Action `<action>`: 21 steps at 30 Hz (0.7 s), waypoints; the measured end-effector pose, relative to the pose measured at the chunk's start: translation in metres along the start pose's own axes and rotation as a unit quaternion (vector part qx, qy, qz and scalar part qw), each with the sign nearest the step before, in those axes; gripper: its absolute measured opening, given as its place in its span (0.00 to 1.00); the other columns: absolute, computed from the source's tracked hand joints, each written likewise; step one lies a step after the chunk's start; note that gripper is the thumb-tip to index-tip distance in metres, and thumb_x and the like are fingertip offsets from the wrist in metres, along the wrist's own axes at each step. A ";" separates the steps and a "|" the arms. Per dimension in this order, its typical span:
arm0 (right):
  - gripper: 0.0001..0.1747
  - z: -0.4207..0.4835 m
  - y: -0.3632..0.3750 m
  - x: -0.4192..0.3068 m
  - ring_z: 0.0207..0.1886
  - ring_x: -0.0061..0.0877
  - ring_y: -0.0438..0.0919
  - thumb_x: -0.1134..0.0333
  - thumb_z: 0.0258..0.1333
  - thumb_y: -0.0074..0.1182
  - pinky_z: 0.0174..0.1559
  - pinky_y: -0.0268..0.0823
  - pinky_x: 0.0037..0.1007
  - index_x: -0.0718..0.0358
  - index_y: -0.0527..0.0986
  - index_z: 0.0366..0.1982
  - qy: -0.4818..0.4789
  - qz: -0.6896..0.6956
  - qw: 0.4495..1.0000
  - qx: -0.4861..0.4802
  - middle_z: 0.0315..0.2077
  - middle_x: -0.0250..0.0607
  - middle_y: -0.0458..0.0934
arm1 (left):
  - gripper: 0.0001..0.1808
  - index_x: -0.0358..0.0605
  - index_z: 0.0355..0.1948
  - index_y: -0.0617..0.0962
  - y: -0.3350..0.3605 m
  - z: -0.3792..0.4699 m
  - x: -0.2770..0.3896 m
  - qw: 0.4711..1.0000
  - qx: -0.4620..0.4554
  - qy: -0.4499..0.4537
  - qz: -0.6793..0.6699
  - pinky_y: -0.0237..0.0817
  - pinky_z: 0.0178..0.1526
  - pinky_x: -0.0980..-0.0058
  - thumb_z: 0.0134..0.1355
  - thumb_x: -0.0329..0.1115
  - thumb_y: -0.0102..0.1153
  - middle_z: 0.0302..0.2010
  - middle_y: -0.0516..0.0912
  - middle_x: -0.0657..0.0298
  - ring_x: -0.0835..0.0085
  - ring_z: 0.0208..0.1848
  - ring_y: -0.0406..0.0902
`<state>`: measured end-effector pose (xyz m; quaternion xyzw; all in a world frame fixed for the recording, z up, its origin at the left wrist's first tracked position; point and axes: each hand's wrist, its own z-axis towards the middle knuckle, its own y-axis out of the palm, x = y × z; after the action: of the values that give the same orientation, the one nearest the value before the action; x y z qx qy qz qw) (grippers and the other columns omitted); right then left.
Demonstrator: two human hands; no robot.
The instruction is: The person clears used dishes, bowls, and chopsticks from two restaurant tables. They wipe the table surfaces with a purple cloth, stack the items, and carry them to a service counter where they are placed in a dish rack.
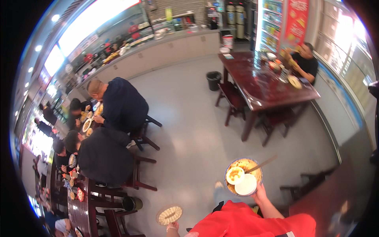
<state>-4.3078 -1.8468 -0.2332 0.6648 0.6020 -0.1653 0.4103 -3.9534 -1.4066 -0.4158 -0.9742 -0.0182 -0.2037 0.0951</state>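
Observation:
My right hand grips the rim of a large blue-edged bowl, which has food residue inside. Stacked in that bowl are a small white dish with food scraps and a plain white dish or bowl. A pair of chopsticks sticks out over the rim to the upper right. Low on the left, my left hand holds an oval, ridged, cream-coloured basket or plate by its near edge. No food shows on it.
Ahead to the right stands a dark red table with stools and a seated person. Diners sit on the left, one in a dark jacket. Bins stand on the grey floor. A counter runs along the back.

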 end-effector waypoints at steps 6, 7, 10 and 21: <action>0.27 0.184 0.175 -0.091 0.51 0.36 0.74 0.46 0.65 0.37 0.42 0.72 0.47 0.53 0.57 0.59 0.023 -0.001 0.997 -0.071 0.52 0.41 0.71 | 0.09 0.45 0.34 0.74 0.115 -0.038 0.111 0.989 0.116 -0.027 -0.092 0.70 0.32 0.74 0.63 0.36 0.44 0.31 0.79 0.63 0.72 0.34 0.76; 0.27 0.208 0.210 -0.111 0.49 0.35 0.75 0.47 0.65 0.38 0.41 0.73 0.44 0.53 0.57 0.59 0.024 0.006 0.998 -0.057 0.50 0.40 0.72 | 0.08 0.45 0.33 0.74 0.147 -0.041 0.132 0.986 0.131 -0.038 -0.100 0.70 0.31 0.74 0.62 0.35 0.44 0.31 0.79 0.63 0.71 0.33 0.76; 0.26 0.300 0.297 -0.146 0.45 0.31 0.77 0.49 0.65 0.38 0.38 0.74 0.37 0.53 0.57 0.59 0.010 0.016 0.998 -0.060 0.48 0.37 0.73 | 0.11 0.44 0.37 0.75 0.238 -0.021 0.183 0.981 0.102 0.032 -0.163 0.71 0.31 0.72 0.62 0.34 0.40 0.31 0.79 0.62 0.72 0.30 0.76; 0.31 0.619 0.540 -0.289 0.50 0.34 0.74 0.44 0.62 0.41 0.43 0.72 0.42 0.50 0.57 0.61 -0.031 0.037 0.998 -0.027 0.52 0.37 0.71 | 0.11 0.49 0.40 0.75 0.728 0.160 0.477 0.997 -0.013 -0.061 -0.037 0.70 0.31 0.73 0.63 0.36 0.41 0.34 0.80 0.63 0.71 0.33 0.78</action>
<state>-3.6961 -2.4665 -0.2170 0.6696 0.5685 -0.1539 0.4525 -3.3995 -2.0920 -0.4984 -0.9846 -0.0570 -0.1474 0.0741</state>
